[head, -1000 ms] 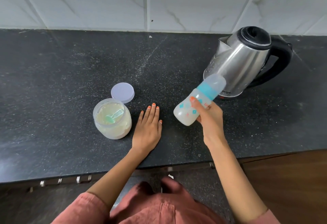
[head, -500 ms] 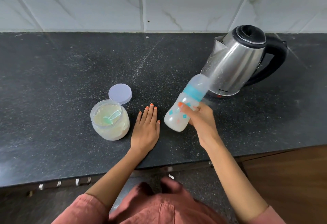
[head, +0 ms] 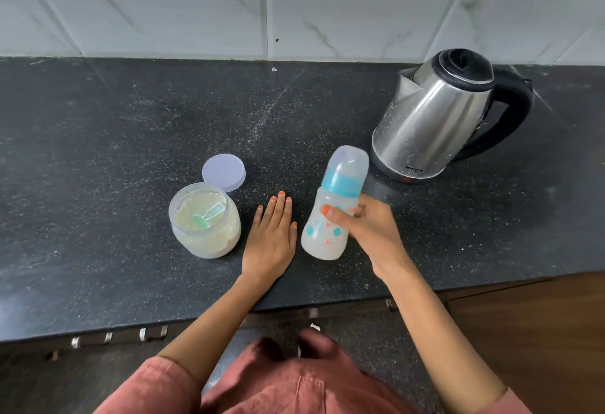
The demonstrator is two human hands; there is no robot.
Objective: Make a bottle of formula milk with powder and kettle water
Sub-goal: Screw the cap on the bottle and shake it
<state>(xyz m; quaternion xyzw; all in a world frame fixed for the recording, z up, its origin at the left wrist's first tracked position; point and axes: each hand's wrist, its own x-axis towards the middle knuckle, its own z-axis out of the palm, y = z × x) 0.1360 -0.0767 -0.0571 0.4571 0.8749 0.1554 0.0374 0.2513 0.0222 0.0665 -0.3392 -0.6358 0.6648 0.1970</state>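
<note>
Black speckled stone countertop (head: 98,151) runs under a white marble-look tiled wall, seen from my own head looking down. My right hand (head: 370,233) grips a translucent white plastic baby bottle with a teal collar and clear domed cap (head: 324,237), thumb across its front and fingers curled behind. The bottle is tilted, its cap leaning toward the kettle, and it sits just beside my left hand. I cannot tell whether its base touches the stone. My left hand (head: 271,240) lies flat and open on the counter, palm down, holding nothing. Just left of it stands a clear round plastic jar of pale cream powder (head: 204,237) with a mint-green scoop (head: 208,215) lying inside. Its pale lilac round lid (head: 224,172) rests on the stone behind it, touching the rim. A brushed steel electric kettle with a black lid and handle (head: 432,119) stands at the far right, spout facing left. The bottle looks cloudy white inside and is capped, so I judge I am at the mixing step, near the end. Next I need a firm grip, a tight collar and a thorough shake, then to stand it upright. The kettle's base seems to read "MILTON". The bottle shows only teal and orange shapes, no words.
</note>
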